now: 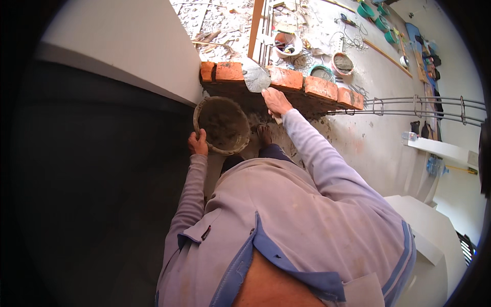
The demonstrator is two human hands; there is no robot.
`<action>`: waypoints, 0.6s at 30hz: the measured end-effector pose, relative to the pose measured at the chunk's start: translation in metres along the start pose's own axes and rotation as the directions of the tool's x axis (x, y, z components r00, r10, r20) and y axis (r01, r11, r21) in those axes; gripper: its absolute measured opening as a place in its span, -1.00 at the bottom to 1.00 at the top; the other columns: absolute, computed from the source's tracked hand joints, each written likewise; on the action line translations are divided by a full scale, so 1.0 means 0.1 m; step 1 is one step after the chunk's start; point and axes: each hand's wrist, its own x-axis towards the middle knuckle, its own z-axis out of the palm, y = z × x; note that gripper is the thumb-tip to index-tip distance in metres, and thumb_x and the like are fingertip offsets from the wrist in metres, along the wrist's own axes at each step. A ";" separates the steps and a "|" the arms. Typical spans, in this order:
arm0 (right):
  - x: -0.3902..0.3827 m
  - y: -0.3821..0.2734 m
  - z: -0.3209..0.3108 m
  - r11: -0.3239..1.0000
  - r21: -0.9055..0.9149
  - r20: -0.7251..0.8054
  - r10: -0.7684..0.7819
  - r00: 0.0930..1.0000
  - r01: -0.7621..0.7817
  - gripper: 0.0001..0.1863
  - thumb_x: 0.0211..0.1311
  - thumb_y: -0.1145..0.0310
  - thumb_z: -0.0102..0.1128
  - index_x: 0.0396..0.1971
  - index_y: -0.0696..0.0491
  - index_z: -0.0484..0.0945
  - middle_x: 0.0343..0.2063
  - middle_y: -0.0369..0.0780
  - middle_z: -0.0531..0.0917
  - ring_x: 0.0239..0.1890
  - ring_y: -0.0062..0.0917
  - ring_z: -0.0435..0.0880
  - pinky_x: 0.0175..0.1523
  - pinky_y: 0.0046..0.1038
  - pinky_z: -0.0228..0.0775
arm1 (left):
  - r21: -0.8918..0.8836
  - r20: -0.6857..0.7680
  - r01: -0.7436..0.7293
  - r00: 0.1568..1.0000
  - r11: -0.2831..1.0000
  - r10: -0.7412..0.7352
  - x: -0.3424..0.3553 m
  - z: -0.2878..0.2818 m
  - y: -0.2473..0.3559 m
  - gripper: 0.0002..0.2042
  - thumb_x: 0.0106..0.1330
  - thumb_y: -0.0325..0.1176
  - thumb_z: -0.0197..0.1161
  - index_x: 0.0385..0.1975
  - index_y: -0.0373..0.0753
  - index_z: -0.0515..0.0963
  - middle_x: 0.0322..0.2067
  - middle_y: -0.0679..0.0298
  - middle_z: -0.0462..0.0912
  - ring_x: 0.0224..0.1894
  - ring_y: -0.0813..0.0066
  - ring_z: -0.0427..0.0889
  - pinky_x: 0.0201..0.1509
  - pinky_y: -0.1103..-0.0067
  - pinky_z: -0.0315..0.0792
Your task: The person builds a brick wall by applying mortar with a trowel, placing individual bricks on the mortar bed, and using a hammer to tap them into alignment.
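Observation:
My left hand is closed on the near left rim of a round, mortar-caked tub. Wet-looking mortar lies inside it. My right hand is wrapped round the handle of a trowel. The trowel's broad grey blade reaches over the top of a low brick wall, between one orange brick on its left and another brick on its right. Whether the blade touches the wall, I cannot tell. Further right, more bricks continue the row.
A pale wall stands close on the left. Rebar juts rightward from the brick wall's end. Beyond the bricks are an upright wooden post, a tool bucket, a mortar bucket and rubble. My bare foot is beside the tub.

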 end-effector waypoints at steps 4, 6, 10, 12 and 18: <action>-0.01 0.29 -0.21 0.988 -0.083 -0.001 0.131 0.991 -0.130 -0.59 0.35 0.06 -0.18 -0.45 0.13 0.37 -0.71 -0.08 0.50 -0.79 -0.37 0.50 -0.67 -0.30 0.35 | -0.036 0.032 0.062 0.998 0.997 -0.061 -0.06 -0.08 0.19 -0.53 0.24 -0.11 0.22 -0.66 -0.40 0.28 -0.70 0.08 0.28 -0.59 0.27 0.24 -0.46 0.34 0.19; -0.18 0.57 -0.39 0.969 0.031 0.027 0.244 0.969 -0.245 -0.60 0.34 0.06 -0.17 -0.46 0.12 0.38 -0.72 -0.14 0.48 -0.79 -0.44 0.48 -0.69 -0.34 0.33 | -0.005 -0.004 0.042 0.999 0.999 -0.042 -0.07 -0.09 0.03 -0.53 0.24 -0.10 0.22 -0.66 -0.40 0.29 -0.71 0.08 0.28 -0.59 0.29 0.23 -0.46 0.34 0.19; -0.52 0.48 -0.77 0.957 -0.037 -0.039 0.285 0.958 -0.287 -0.61 0.32 0.05 -0.14 -0.46 0.10 0.40 -0.68 -0.16 0.50 -0.69 -0.40 0.55 -0.60 -0.33 0.39 | 0.009 -0.063 0.073 0.995 0.997 -0.072 -0.09 -0.08 -0.02 -0.53 0.24 -0.10 0.23 -0.66 -0.40 0.31 -0.72 0.10 0.28 -0.60 0.34 0.22 -0.47 0.34 0.17; -0.48 0.84 -0.92 0.757 -0.627 -0.106 -0.316 0.943 0.184 -0.72 0.22 0.13 0.04 -0.39 0.07 0.43 -0.54 -0.06 0.57 -0.42 -0.20 0.63 -0.35 -0.23 0.46 | 0.001 -0.087 0.071 0.994 0.997 -0.071 -0.10 -0.06 0.05 -0.53 0.24 -0.09 0.23 -0.67 -0.40 0.30 -0.73 0.11 0.27 -0.60 0.35 0.22 -0.47 0.34 0.17; -0.17 0.43 -0.73 0.438 -0.824 0.173 -0.409 0.896 0.359 -0.74 0.13 0.17 0.16 -0.31 0.03 0.44 -0.38 -0.12 0.52 -0.40 -0.17 0.62 -0.29 -0.17 0.50 | -0.018 -0.094 0.082 0.992 0.996 -0.083 -0.10 -0.04 0.22 -0.51 0.24 -0.08 0.24 -0.70 -0.37 0.27 -0.74 0.19 0.21 -0.61 0.44 0.18 -0.51 0.39 0.14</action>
